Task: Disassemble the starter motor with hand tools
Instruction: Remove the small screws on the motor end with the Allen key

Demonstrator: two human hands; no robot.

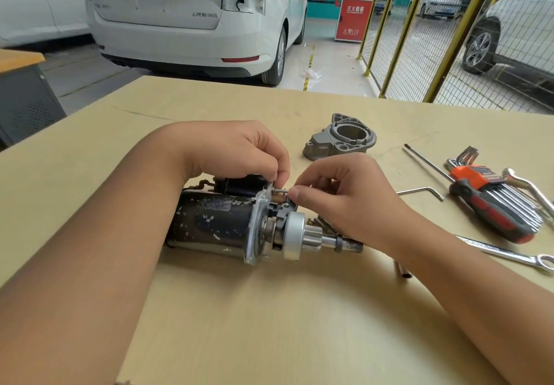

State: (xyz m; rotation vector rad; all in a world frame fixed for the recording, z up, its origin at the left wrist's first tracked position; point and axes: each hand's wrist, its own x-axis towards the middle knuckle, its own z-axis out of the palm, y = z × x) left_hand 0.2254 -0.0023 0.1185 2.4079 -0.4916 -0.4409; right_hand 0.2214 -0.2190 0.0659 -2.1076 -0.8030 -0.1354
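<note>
Two Hands at the Starter Motor Pin

Two hands work at the exposed drive end of the starter motor point(221, 223), which lies on its side near the middle of the table point(269, 309), shaft pointing right. Its body is a black cylinder with chipped paint showing pale flecks. A flat bare-metal plate point(259, 226) closes the right end of the cylinder. Beyond the plate sit a smooth silver drum and a toothed pinion point(313, 233) on a steel shaft point(347, 243), which carries a dark ring near its tip. A smaller black cylinder lies along the far side of the body, with braided copper wire at its left end.

The left hand point(239, 151) arches over that upper cylinder, fingers curled, fingertips pinched at the upper edge of the plate. The right hand point(338, 196) pinches a thin metal pin point(281, 190) between thumb and forefinger; the pin lies horizontal, touching the left fingertips.

Behind the hands rests the removed end housing point(341, 140), a grey cast part with a round bore and flanged lugs. To the right lie a bent hex key point(422, 191), a long slim rod point(425, 160), a set of hex keys in an orange holder point(479, 181), a red-and-black screwdriver handle point(491, 214) and a chromed ring spanner point(509, 254). A short steel tube point(401, 269) lies just beside the right forearm. The table surface is pale, matte wood grain.
</note>
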